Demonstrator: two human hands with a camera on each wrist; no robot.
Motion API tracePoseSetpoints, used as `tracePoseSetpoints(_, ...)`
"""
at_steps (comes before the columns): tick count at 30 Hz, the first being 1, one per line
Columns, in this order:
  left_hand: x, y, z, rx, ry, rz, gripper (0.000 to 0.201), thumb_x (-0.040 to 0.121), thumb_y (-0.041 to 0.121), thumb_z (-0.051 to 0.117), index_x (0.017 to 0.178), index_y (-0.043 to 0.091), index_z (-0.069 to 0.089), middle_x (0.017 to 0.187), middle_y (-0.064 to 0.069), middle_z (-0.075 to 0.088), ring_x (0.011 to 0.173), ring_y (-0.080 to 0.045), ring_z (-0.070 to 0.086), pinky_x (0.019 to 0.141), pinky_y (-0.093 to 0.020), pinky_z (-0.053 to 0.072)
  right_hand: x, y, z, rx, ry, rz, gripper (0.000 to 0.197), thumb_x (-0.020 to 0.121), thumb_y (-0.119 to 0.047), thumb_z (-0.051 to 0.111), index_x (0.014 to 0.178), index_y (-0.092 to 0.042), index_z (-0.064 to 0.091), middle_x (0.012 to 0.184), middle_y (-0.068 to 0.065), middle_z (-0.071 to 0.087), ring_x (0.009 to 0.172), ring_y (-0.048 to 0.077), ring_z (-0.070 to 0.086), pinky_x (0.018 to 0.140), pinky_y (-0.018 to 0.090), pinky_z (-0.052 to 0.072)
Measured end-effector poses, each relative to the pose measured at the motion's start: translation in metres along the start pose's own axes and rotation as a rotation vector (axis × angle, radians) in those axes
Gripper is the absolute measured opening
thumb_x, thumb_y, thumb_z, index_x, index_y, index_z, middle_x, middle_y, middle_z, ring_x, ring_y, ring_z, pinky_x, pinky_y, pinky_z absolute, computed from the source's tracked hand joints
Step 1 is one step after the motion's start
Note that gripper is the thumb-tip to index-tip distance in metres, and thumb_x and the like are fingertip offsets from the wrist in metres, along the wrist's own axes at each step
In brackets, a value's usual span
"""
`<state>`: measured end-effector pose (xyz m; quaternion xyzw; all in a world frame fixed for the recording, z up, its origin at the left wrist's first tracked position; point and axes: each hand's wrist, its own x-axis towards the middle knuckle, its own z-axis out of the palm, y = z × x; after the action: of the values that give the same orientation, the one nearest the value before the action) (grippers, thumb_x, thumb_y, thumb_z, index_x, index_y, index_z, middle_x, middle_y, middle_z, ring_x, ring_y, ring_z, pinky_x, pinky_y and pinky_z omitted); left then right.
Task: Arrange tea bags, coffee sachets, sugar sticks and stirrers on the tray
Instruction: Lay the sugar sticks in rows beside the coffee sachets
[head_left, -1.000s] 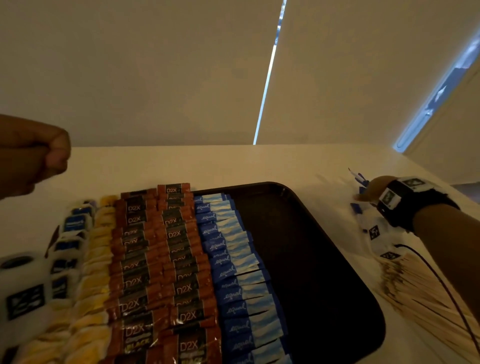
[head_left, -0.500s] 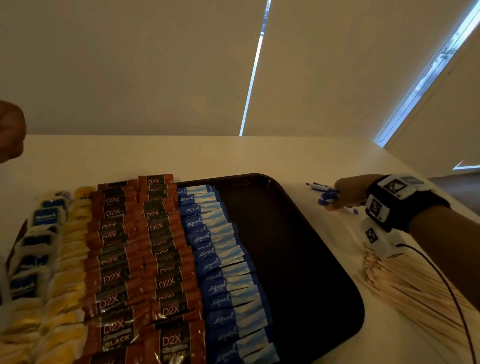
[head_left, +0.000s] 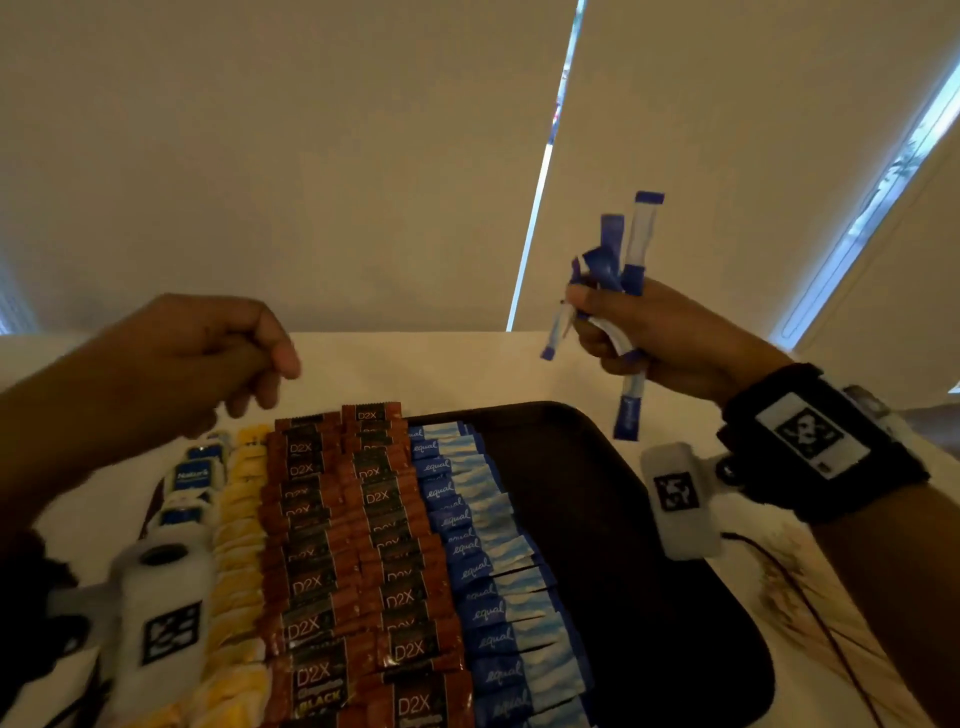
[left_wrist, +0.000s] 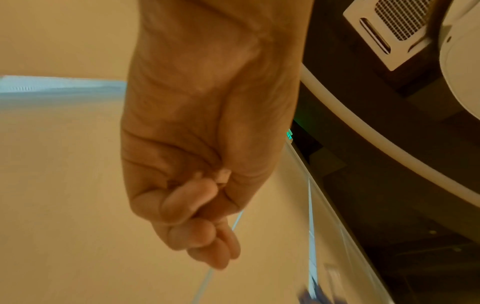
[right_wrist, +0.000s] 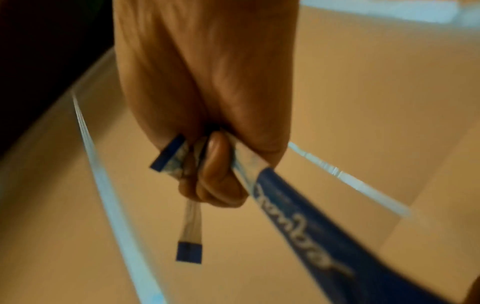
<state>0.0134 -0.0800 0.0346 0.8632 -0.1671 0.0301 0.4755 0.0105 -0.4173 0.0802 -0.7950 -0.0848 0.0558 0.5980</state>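
Blur softens much of the head view: the left hand is smeared, the near end of every row runs off the bottom edge, and the wooden stirrers on the table to the right of the tray are mostly covered by the right forearm and its wrist strap, so they cannot be counted. The tea bags at the far left are half hidden behind the left wrist camera, and only about three blue-and-white labels can be made out. The left hand hovers above the far left corner of the tray, fingers curled loosely into the palm with nothing visible in them; the left wrist view shows the same curl from below. The right hand is raised above the far right part of the tray, fist closed around a bundle of blue sugar sticks, which stand up out of the fist and also hang below it. About four or five sticks show, though crumpled ends in the fist make the number uncertain; in the right wrist view three ends poke out past the fingers. On the tray lie one row of yellow sachets, two rows of brown coffee sachets and one overlapping row of blue Equal sachets, while the right part of the tray shows bare dark surface.
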Motion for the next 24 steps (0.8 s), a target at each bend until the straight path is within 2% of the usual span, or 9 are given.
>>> tracePoseSetpoints(2, -0.009, 0.022, 0.016, -0.031, -0.031, 0.068, 0.031, 0.094, 0.008, 0.049, 0.074, 0.022, 0.069, 0.063, -0.001, 0.067, 0.047, -0.008, 0.053, 0.036, -0.019, 0.039, -0.006, -0.017, 0.04, 0.182, -0.098, -0.089, 0.021, 0.098, -0.02, 0.042, 0.077, -0.017, 0.041, 0.057, -0.002, 0.029, 0.046, 0.006, 0.024, 0.037, 0.016, 0.019)
tracePoseSetpoints(4, -0.018, 0.041, 0.025, -0.092, -0.025, 0.071, 0.019, 0.09, 0.029, 0.053, 0.082, 0.02, 0.068, 0.067, 0.001, 0.068, 0.051, -0.008, 0.055, 0.039, -0.019, 0.041, -0.009, -0.023, 0.078, 0.282, -0.188, -0.119, 0.021, 0.098, -0.021, 0.042, 0.077, -0.018, 0.04, 0.058, -0.002, 0.027, 0.047, 0.007, 0.021, 0.036, 0.015, 0.019)
tracePoseSetpoints(6, -0.024, 0.055, 0.028, -0.13, -0.028, 0.076, 0.036, 0.077, 0.049, 0.051, 0.087, 0.018, 0.066, 0.068, 0.002, 0.068, 0.053, -0.008, 0.057, 0.042, -0.021, 0.043, -0.011, -0.022, 0.11, 0.352, -0.235, -0.142, 0.021, 0.098, -0.022, 0.042, 0.078, -0.017, 0.039, 0.056, -0.003, 0.029, 0.046, 0.007, 0.023, 0.035, 0.015, 0.023)
tracePoseSetpoints(8, -0.029, 0.063, 0.029, -0.172, -0.029, 0.097, 0.042, 0.075, 0.053, 0.051, 0.09, 0.016, 0.065, 0.07, -0.001, 0.067, 0.056, -0.011, 0.059, 0.045, -0.024, 0.046, -0.012, -0.022, 0.132, 0.394, -0.232, -0.15, 0.021, 0.097, -0.024, 0.044, 0.078, -0.016, 0.043, 0.053, -0.005, 0.032, 0.043, 0.006, 0.027, 0.035, 0.016, 0.025)
tracePoseSetpoints(12, -0.034, 0.067, 0.021, -0.206, -0.077, 0.085, 0.038, 0.08, 0.037, 0.059, 0.1, 0.005, 0.064, 0.069, -0.007, 0.068, 0.056, -0.015, 0.061, 0.046, -0.023, 0.05, -0.013, -0.024, 0.148, 0.356, -0.152, -0.154, 0.016, 0.095, -0.026, 0.047, 0.081, -0.02, 0.051, 0.047, -0.011, 0.044, 0.039, 0.001, 0.04, 0.035, 0.013, 0.03)
tracePoseSetpoints(15, -0.035, 0.065, 0.014, -0.199, -0.063, 0.062, 0.022, 0.092, 0.02, 0.054, 0.097, 0.001, 0.065, 0.065, -0.006, 0.066, 0.054, -0.013, 0.061, 0.047, -0.022, 0.052, -0.013, -0.023, 0.149, 0.287, -0.165, -0.156, 0.018, 0.096, -0.025, 0.046, 0.08, -0.018, 0.05, 0.048, -0.01, 0.042, 0.039, 0.001, 0.037, 0.036, 0.013, 0.029)
tracePoseSetpoints(19, -0.033, 0.061, 0.019, -0.061, -0.046, 0.052, 0.015, 0.098, 0.017, 0.045, 0.092, 0.015, 0.058, 0.069, -0.005, 0.066, 0.057, -0.012, 0.062, 0.05, -0.02, 0.053, -0.013, -0.018, 0.143, 0.176, -0.147, -0.148, 0.017, 0.096, -0.026, 0.045, 0.094, -0.013, 0.055, 0.051, -0.008, 0.046, 0.039, 0.002, 0.039, 0.036, 0.014, 0.03)
tracePoseSetpoints(22, -0.03, 0.058, 0.022, 0.021, -0.01, 0.064, 0.017, 0.1, 0.02, 0.041, 0.088, 0.024, 0.052, 0.069, -0.001, 0.055, 0.053, -0.005, 0.053, 0.048, -0.02, 0.048, -0.01, -0.014, 0.135, 0.107, -0.11, -0.13, 0.026, 0.095, -0.026, 0.047, 0.111, -0.007, 0.055, 0.058, -0.003, 0.048, 0.04, 0.002, 0.039, 0.036, 0.013, 0.031)
tracePoseSetpoints(24, -0.027, 0.057, 0.024, 0.035, 0.019, 0.057, 0.02, 0.101, 0.023, 0.038, 0.09, 0.026, 0.054, 0.07, 0.001, 0.046, 0.054, -0.006, 0.047, 0.047, -0.021, 0.045, -0.009, -0.014, 0.13, 0.098, -0.134, -0.115, 0.022, 0.094, -0.022, 0.049, 0.111, -0.01, 0.056, 0.06, -0.001, 0.047, 0.041, 0.003, 0.035, 0.036, 0.013, 0.03)
